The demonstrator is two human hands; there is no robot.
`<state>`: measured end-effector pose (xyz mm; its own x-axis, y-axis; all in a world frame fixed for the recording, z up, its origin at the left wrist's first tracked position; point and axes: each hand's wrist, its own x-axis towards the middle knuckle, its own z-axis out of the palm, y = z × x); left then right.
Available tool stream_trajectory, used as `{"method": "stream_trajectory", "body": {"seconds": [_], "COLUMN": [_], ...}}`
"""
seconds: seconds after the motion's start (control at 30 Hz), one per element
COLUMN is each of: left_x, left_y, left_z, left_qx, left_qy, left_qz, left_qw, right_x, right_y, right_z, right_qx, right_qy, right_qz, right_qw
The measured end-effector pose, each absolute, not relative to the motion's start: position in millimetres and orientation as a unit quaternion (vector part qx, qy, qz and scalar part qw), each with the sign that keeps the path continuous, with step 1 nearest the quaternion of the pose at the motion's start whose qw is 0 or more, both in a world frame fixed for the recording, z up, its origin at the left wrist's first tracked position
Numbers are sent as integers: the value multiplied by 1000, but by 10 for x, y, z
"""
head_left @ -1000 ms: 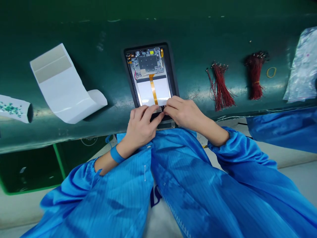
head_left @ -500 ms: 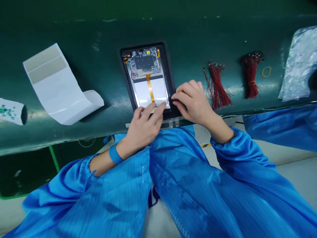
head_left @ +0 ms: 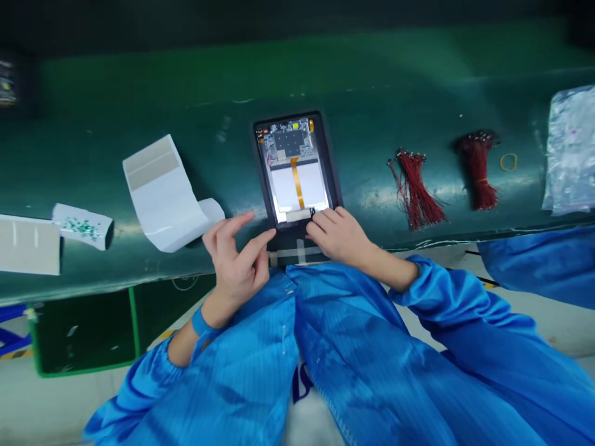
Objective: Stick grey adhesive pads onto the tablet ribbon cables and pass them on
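An opened tablet [head_left: 297,173] lies in a dark holder on the green bench, its circuit board at the far end and an orange flex cable running down the white middle. My right hand [head_left: 339,236] rests on the near right corner of the tablet, fingers bent and pressing on a small dark part at its lower edge. Left of the tablet's near edge, my left hand [head_left: 235,254] hovers with its fingers spread and nothing in them. Both arms wear blue sleeves.
A curled white sheet [head_left: 165,192] lies left of the tablet, with a small white roll [head_left: 83,226] and a white card [head_left: 30,244] further left. Two bundles of red wires [head_left: 416,186] [head_left: 478,167], a yellow rubber band [head_left: 509,162] and a plastic bag [head_left: 571,148] lie to the right.
My left hand came off the tablet's lower edge and moved left, fingers spread. My right hand returned from the tablet's right side to its near corner. The view shifted, tablet now farther.
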<state>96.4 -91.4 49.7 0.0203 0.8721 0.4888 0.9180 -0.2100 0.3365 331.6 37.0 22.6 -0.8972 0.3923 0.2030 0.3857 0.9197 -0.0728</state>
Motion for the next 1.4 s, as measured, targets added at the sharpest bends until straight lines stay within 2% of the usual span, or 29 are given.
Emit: {"method": "stream_trajectory", "body": {"seconds": [0.17, 0.33, 0.43, 0.53, 0.67, 0.83, 1.0, 1.27, 1.4], "left_x": [709, 81, -596, -1331, -1991, -2155, -2088, -2069, -2153], "left_y": [-1075, -1306, -1521, -1693, -1694, -1581, -1622, -1725, -1558], "left_z": [691, 663, 578, 487, 357, 229, 202, 218, 318], "left_qx": [-676, -564, -451, -328, -271, -285, -278, -258, -266], "left_qy": [-653, -751, -821, -894, -946, -951, -948, -934, -935], "left_qz": [-326, -293, -301, -264, -167, -112, -152, -248, -235], "left_qw": [103, 176, 180, 150, 62, 31, 31, -10, 17], "right_x": [3095, 2993, 2888, 2690, 2451, 2444, 2464, 2442, 2447], "right_y": [1358, 2398, 2586, 2387, 2078, 2136, 2157, 2125, 2121], "right_z": [334, 504, 438, 287, 74, -35, -9, 6, 1], "right_qx": [-299, -493, -559, -507, -412, -458, -447, -455, -450], "right_qy": [-950, -869, -823, -847, -899, -873, -883, -877, -881], "right_qz": [-6, -35, -44, -19, 3, -1, -5, 8, -1], "right_qw": [87, 24, 88, 159, 152, 167, 142, 152, 149]}}
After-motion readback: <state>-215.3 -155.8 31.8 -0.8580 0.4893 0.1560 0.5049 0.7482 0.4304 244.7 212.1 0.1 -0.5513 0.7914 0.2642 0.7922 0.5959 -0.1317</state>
